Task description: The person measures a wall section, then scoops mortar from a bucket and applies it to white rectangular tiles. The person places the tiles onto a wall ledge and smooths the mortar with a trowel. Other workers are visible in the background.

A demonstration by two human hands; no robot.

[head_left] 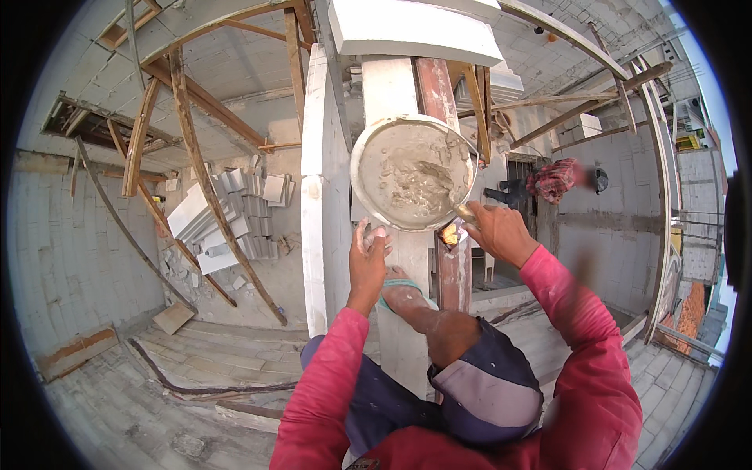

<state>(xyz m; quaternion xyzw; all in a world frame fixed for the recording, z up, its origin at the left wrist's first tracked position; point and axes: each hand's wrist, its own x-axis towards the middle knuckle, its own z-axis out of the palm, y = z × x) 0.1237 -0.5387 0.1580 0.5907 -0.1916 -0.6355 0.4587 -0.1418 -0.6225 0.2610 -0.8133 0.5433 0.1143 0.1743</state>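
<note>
Preferably, with right hand (500, 233) grip wrapped round the trowel handle (464, 212) and left hand (370, 257) loosely uncurled, apparently empty, beside the bucket (355, 174), fold mortar (395, 174) up from below.

The left arm (325, 376) in a long pinkish-red sleeve reaches forward, its bare left grip (369, 260) raised, pale-smeared fingers loosely bent and parted. The right arm (583, 321), likewise sleeved, bends at the elbow, its bare right grip (499, 235) closed, angled inward.
</note>
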